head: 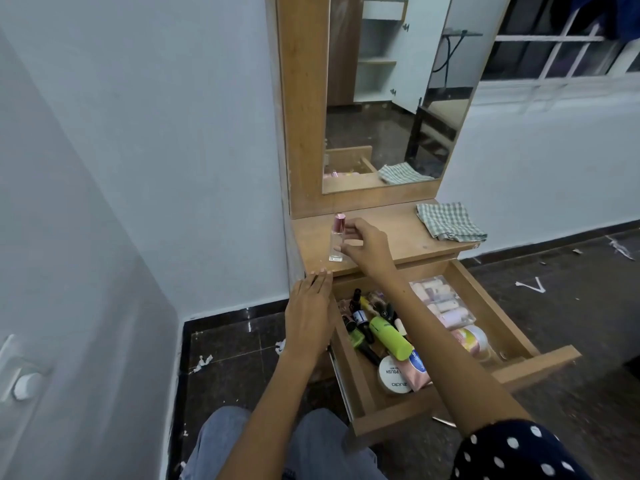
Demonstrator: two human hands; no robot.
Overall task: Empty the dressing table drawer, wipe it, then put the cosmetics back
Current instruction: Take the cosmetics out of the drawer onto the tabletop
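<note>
The wooden drawer (398, 415) of the dressing table is pulled out and holds several cosmetics: a lime green bottle (389, 337), dark nail polish bottles (358, 313), a white round jar (391, 375), a pink tube (417, 370), a clear case of pale rolls (443, 303) and a round pink-lidded tub (472, 339). A clear perfume bottle with a pink cap (336, 242) stands upright on the table top (398, 233). My right hand (367, 247) reaches over the drawer, its fingertips at the bottle's right side, not wrapped round it. My left hand (308, 313) lies flat, fingertips on the table's front left edge.
A folded green checked cloth (448, 221) lies on the right end of the table top. A tall mirror (388, 98) rises behind it. A white wall closes the left side. The dark tiled floor (235, 341) carries scraps of paper. My knees sit below the drawer.
</note>
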